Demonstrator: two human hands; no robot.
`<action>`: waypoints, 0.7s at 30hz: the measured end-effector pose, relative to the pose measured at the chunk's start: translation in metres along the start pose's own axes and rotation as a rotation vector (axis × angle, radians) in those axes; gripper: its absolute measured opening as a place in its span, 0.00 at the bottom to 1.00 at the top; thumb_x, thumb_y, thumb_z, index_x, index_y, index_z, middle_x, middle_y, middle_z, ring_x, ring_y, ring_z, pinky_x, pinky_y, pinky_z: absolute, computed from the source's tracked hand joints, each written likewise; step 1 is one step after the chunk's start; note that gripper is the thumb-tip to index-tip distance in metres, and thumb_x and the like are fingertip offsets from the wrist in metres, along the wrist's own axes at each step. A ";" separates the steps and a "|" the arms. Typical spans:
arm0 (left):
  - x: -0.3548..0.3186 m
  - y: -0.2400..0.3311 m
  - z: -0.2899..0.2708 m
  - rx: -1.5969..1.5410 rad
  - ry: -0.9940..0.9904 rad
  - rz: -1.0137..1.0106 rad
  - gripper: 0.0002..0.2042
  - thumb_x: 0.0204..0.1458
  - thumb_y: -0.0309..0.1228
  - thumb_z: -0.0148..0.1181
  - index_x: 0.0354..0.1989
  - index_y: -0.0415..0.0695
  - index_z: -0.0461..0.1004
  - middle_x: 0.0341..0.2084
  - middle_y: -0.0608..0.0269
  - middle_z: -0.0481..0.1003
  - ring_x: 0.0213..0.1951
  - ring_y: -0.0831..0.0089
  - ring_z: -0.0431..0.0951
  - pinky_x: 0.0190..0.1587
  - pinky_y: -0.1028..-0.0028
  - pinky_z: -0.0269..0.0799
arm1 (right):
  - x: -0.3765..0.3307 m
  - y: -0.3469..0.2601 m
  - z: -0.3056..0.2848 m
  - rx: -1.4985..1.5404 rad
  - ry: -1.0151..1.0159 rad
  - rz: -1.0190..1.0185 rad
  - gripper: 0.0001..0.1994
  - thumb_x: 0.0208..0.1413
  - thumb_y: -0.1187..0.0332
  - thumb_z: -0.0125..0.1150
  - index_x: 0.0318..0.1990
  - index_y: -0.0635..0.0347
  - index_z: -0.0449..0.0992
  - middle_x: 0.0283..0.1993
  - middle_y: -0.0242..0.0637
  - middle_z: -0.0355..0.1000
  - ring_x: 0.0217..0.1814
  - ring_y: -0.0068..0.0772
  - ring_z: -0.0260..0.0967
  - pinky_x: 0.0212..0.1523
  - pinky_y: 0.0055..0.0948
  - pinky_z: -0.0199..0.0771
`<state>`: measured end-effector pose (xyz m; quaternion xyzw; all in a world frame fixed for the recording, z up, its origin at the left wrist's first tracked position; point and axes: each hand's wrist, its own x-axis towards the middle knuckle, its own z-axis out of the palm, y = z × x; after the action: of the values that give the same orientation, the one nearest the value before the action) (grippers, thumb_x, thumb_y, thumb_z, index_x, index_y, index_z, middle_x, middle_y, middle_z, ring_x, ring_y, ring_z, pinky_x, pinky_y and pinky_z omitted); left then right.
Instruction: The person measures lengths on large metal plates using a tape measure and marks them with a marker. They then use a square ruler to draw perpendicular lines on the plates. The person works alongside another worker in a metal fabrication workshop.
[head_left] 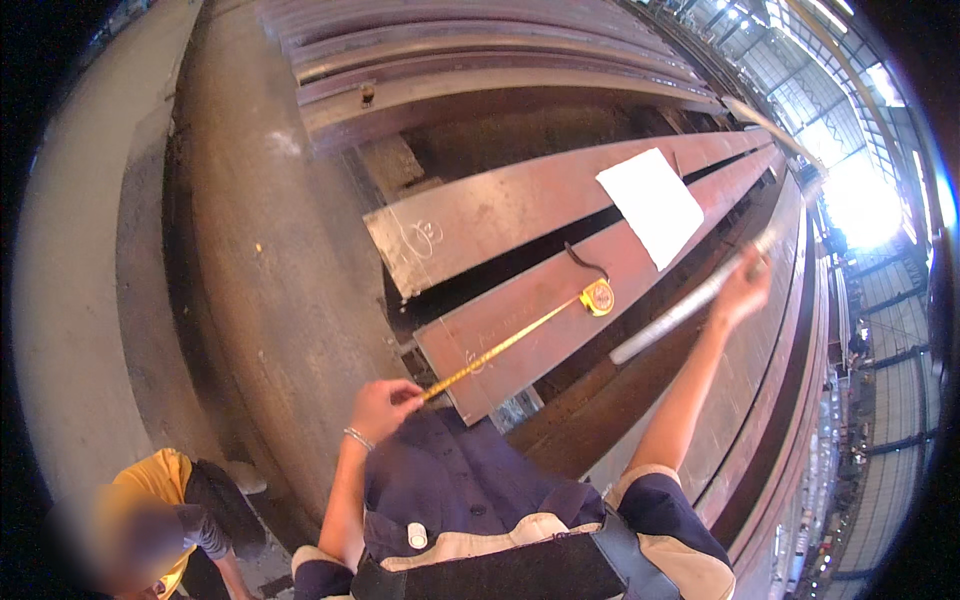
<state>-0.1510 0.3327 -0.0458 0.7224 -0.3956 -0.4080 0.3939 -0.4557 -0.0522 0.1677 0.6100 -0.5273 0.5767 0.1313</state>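
Note:
My left hand [385,405] pinches the free end of a yellow tape measure blade [500,348] at the near end of a rusty steel plate [530,330]. The blade runs along the plate to the yellow tape measure case [598,297], which lies on the steel with a dark strap curling behind it. My right hand [745,290], arm stretched out, grips a long grey metal bar [680,312] held slanted over the gap beside the plate. A white sheet of paper [650,205] lies across two plates further along.
A second long steel plate [470,225] with chalk marks lies parallel to the left. More steel beams [480,60] are stacked behind. Another person in a yellow top [160,500] crouches on the concrete floor [250,250] at lower left. Bright factory roofing is at right.

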 end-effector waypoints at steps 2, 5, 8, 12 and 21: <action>0.004 0.001 0.000 -0.023 0.002 0.005 0.08 0.46 0.31 0.66 0.34 0.44 0.81 0.26 0.61 0.81 0.29 0.70 0.82 0.36 0.72 0.75 | 0.007 0.067 -0.048 -0.287 0.120 -0.047 0.17 0.58 0.60 0.60 0.43 0.68 0.77 0.36 0.53 0.77 0.37 0.47 0.78 0.35 0.41 0.75; 0.009 0.004 -0.004 0.003 -0.022 -0.013 0.07 0.45 0.31 0.67 0.32 0.44 0.81 0.25 0.63 0.81 0.28 0.72 0.82 0.35 0.73 0.75 | -0.007 0.144 -0.132 -0.738 0.054 -0.008 0.18 0.56 0.59 0.59 0.48 0.63 0.76 0.36 0.53 0.77 0.35 0.54 0.76 0.33 0.45 0.75; 0.015 0.011 -0.008 0.028 -0.032 -0.025 0.07 0.45 0.32 0.67 0.32 0.45 0.81 0.24 0.64 0.81 0.28 0.73 0.81 0.34 0.74 0.75 | -0.043 0.186 -0.204 -0.944 -0.010 0.156 0.18 0.55 0.58 0.58 0.47 0.61 0.77 0.37 0.50 0.77 0.36 0.53 0.76 0.34 0.47 0.75; 0.027 0.023 -0.009 0.047 -0.049 -0.029 0.07 0.45 0.33 0.66 0.31 0.45 0.81 0.25 0.63 0.81 0.28 0.73 0.81 0.35 0.73 0.74 | -0.101 0.304 -0.282 -0.846 0.129 0.461 0.19 0.54 0.53 0.59 0.44 0.59 0.79 0.38 0.48 0.78 0.38 0.54 0.76 0.37 0.46 0.75; 0.039 0.026 -0.008 0.233 0.022 0.261 0.06 0.44 0.32 0.66 0.28 0.45 0.80 0.23 0.63 0.74 0.29 0.65 0.77 0.33 0.67 0.72 | -0.239 0.454 -0.385 -0.200 0.085 1.226 0.18 0.52 0.52 0.61 0.27 0.58 0.71 0.21 0.35 0.66 0.17 0.35 0.61 0.18 0.36 0.61</action>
<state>-0.1370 0.2900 -0.0305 0.7099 -0.5265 -0.2969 0.3616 -0.9809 0.1749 -0.1210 0.1575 -0.8276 0.5186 -0.1463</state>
